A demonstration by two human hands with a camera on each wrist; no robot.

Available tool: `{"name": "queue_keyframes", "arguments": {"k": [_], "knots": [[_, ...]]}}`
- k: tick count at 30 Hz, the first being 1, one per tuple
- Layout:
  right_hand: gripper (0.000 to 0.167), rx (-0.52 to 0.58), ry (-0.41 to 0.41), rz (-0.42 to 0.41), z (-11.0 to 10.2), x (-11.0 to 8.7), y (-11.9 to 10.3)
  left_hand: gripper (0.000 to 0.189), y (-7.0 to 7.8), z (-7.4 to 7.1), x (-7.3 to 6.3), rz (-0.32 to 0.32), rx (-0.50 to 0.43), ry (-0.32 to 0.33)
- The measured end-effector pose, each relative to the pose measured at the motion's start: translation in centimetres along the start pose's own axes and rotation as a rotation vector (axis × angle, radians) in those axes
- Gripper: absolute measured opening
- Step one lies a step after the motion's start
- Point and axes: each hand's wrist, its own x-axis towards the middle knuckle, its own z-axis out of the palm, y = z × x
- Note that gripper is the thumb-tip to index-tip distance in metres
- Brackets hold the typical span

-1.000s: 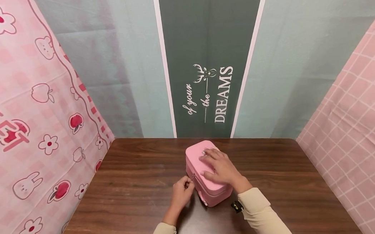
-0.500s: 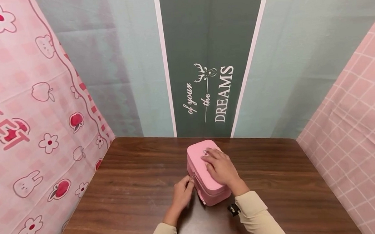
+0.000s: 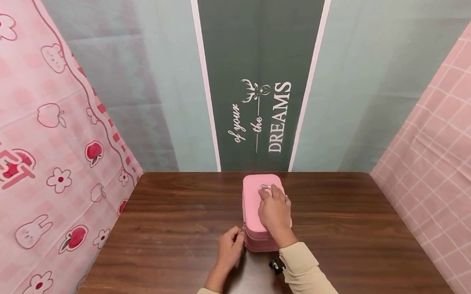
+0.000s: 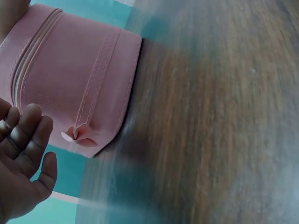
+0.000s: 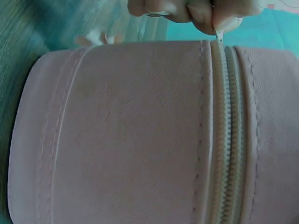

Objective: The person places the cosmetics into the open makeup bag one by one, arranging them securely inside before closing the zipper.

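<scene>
A pink zip-up case [image 3: 259,208] stands on the table with its lid down. At its near left corner, my left hand [image 3: 229,248] pinches the zipper pull [image 5: 218,37], which the right wrist view shows between thumb and finger. From that pull the zipper [image 5: 229,130] runs along the side, its two rows of teeth showing a dark line between them. My right hand [image 3: 276,209] rests on the lid, fingertips beside a shiny silver ornament [image 3: 266,187]. In the left wrist view, a small pink bow [image 4: 80,134] sits low on the case next to my left hand.
The brown wooden table [image 3: 175,213] extends on both sides of the case. Behind it hangs a green curtain [image 3: 264,28] with white lettering. Pink patterned cloth [image 3: 71,175] stands at the left and pink checked cloth [image 3: 442,152] at the right.
The case has turned clockwise, its long side now pointing almost straight away from me. My right hand turned with it on the lid, its wrist shifting left; my left hand stayed at the zipper side.
</scene>
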Motion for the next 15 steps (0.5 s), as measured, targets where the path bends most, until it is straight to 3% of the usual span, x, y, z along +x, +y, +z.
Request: {"name": "queue_keyframes", "arguments": {"k": [11,15], "knots": [[0.03,0.018,-0.046,0.033,-0.3,0.0,-0.1,0.021,-0.6,-0.3,-0.1,-0.017,-0.006,-0.017],[0.033,0.071,-0.086,-0.028,-1.0,0.2,0.5,0.02,-0.6,-0.4,0.0,-0.03,-0.018,-0.024]]}}
